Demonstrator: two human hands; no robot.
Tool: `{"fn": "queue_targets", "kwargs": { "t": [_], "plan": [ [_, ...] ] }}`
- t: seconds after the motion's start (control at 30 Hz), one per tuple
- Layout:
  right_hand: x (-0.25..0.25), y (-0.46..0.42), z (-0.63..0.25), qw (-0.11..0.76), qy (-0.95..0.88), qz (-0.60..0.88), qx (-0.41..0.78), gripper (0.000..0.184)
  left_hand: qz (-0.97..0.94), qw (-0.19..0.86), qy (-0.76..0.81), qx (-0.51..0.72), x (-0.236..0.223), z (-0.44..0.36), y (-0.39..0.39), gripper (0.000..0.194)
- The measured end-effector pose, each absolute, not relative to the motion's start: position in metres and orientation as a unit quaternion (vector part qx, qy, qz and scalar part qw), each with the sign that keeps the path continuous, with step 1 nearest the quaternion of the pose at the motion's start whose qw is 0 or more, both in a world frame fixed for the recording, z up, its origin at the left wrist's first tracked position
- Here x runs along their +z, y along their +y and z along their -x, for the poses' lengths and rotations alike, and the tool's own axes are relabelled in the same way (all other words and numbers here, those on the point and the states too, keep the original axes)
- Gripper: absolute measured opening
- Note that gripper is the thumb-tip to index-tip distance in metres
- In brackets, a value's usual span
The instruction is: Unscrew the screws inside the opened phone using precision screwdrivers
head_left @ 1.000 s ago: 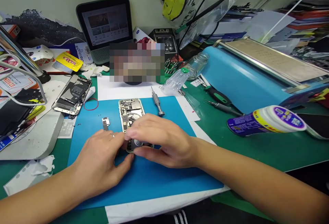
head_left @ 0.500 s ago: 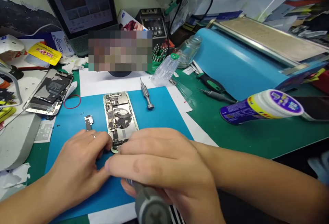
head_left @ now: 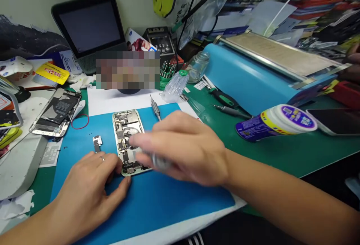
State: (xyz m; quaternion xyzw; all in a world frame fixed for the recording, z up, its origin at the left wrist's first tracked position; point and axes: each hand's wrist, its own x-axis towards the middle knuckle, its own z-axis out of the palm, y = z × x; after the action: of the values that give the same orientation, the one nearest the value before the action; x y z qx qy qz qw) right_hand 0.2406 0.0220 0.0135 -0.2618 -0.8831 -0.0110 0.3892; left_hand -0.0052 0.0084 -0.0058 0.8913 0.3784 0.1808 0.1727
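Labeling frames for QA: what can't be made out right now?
All in the head view:
Grey tool in right hand: tip and type lost to motion blur and fingers.
Opened phone: part of its right side hidden by right hand.
Screwdriver beyond: lower end hidden by right hand.
Dark specks on blue mat: too small to identify.
Dark-screened device: cut off by right edge.
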Motion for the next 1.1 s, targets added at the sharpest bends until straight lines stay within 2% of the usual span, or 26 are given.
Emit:
{"fn": "queue_targets", "kwargs": {
  "t": [0.07, 0.1, 0.23, 0.53, 0.73, 0.97, 1.1],
  "plan": [
    [0.011, 0.043, -0.242, 0.47, -0.827, 0.301, -0.071, 0.028, -0.896, 0.163, 0.382, 0.159, -0.006, 0.006, 0.008, 0.016],
    [0.009, 0.053, -0.243, 0.479, -0.813, 0.322, -0.076, 0.022, -0.896, 0.159, 0.385, 0.155, -0.006, 0.006, 0.007, 0.016],
    [-0.001, 0.077, -0.248, 0.417, -0.822, 0.385, -0.053, 0.005, -0.897, 0.154, 0.387, 0.15, -0.009, 0.007, 0.006, 0.016],
    [-0.007, 0.084, -0.248, 0.249, -0.864, 0.433, -0.065, 0.026, -0.895, 0.155, 0.394, 0.138, -0.008, 0.008, 0.004, 0.016],
    [-0.005, 0.082, -0.248, 0.217, -0.877, 0.426, -0.039, 0.022, -0.896, 0.145, 0.395, 0.14, -0.008, 0.007, 0.005, 0.016],
    [-0.001, 0.081, -0.244, 0.194, -0.872, 0.449, -0.007, 0.027, -0.895, 0.151, 0.399, 0.132, -0.008, 0.008, 0.004, 0.015],
    [0.006, 0.079, -0.245, 0.16, -0.816, 0.554, -0.04, 0.031, -0.894, 0.153, 0.398, 0.134, -0.008, 0.008, 0.004, 0.016]
  ]
}}
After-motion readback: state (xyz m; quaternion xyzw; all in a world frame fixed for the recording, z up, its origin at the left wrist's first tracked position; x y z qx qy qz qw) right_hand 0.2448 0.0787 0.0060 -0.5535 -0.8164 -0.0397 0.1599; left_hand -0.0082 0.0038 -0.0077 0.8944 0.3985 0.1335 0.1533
